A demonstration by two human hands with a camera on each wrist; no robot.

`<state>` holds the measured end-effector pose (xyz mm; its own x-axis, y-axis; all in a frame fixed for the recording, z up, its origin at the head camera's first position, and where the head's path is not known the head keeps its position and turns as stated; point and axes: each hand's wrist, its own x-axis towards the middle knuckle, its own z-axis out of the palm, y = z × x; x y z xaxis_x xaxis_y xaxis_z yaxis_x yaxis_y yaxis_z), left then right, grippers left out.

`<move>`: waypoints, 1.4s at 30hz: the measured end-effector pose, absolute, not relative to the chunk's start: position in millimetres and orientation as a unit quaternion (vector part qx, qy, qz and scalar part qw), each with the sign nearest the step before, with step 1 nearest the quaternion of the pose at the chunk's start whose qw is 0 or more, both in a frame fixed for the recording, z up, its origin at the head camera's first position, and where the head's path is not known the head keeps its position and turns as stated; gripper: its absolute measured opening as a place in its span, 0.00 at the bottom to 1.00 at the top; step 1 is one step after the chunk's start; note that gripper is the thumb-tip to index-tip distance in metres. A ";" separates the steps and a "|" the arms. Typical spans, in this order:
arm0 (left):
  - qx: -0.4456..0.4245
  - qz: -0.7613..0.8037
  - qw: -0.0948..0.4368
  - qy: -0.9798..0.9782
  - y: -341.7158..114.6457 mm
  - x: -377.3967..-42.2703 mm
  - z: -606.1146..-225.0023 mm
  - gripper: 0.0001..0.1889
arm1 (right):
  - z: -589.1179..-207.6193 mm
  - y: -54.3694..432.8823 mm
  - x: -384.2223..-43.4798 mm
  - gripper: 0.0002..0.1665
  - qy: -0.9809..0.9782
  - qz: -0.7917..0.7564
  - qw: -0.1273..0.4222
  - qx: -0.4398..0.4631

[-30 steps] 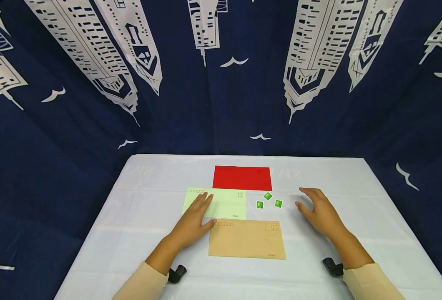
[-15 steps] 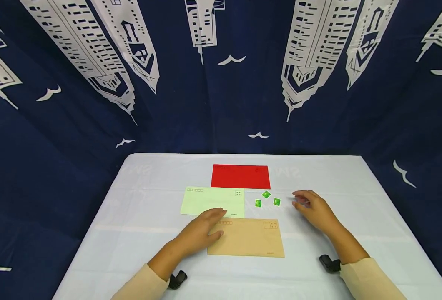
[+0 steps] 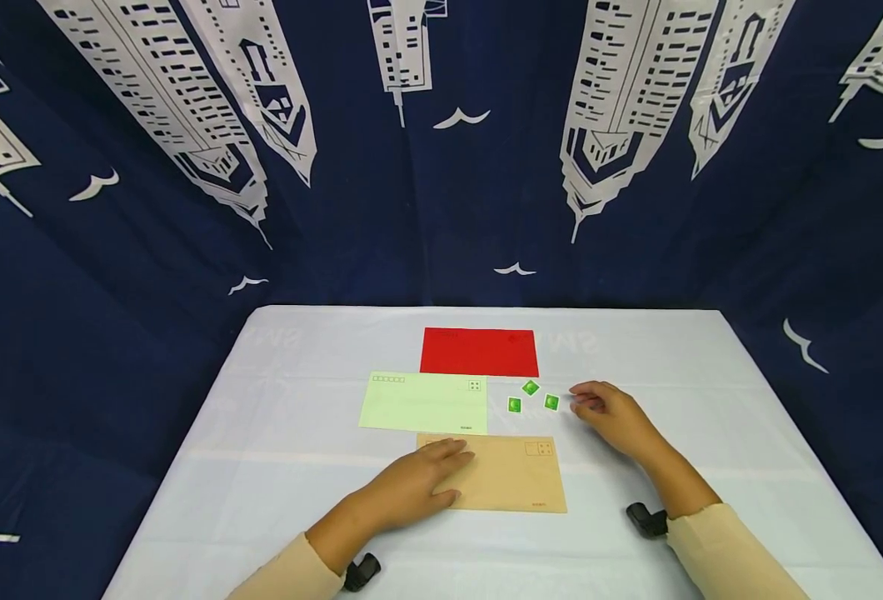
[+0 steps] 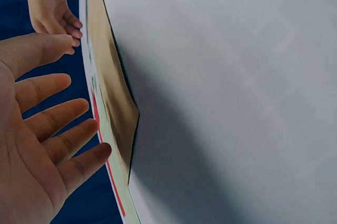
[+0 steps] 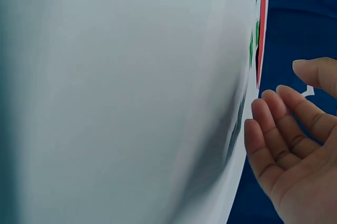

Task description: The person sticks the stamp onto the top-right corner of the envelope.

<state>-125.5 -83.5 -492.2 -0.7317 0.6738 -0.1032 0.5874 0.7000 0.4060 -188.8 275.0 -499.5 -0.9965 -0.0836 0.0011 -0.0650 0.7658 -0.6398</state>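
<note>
A tan envelope [image 3: 512,475] lies nearest the person. Over its left part is my left hand [image 3: 415,487], fingers relaxed; the left wrist view shows its palm [image 4: 31,150] with nothing held. Behind that envelope lies a light green envelope [image 3: 422,404], and a red envelope [image 3: 479,352] is farthest back. Three small green stamps, a left one [image 3: 514,405], a back one [image 3: 531,387] and a right one [image 3: 551,402], lie right of the green envelope. Just right of them is my right hand [image 3: 617,417], its fingers loosely bent and holding nothing in the right wrist view.
A white cloth covers the table [image 3: 261,467]. Behind it hangs a dark blue curtain [image 3: 426,208] printed with white buildings and birds. Black wrist cameras sit at the left wrist [image 3: 362,573] and right wrist [image 3: 646,520].
My left hand has moved from the green envelope toward the person and right, over the tan one. My right hand has shifted left, closer to the stamps, its fingers bending slightly more.
</note>
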 end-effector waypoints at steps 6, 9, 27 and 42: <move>0.354 0.143 0.125 0.916 -80.2 -124.8 -494.8 0.28 | -501.7 273.6 -193.4 0.18 0.934 -0.355 0.039 -0.026; 0.357 0.124 0.119 0.918 -78.6 -125.3 -497.4 0.27 | -502.9 272.7 -195.7 0.18 0.930 -0.362 0.055 -0.019; 0.353 0.116 0.134 0.919 -79.3 -124.1 -497.6 0.28 | -509.7 267.4 -207.4 0.17 0.916 -0.389 0.088 0.026; 0.356 0.125 0.138 0.916 -81.1 -123.2 -496.5 0.28 | -517.1 265.3 -212.6 0.16 0.908 -0.408 0.094 0.011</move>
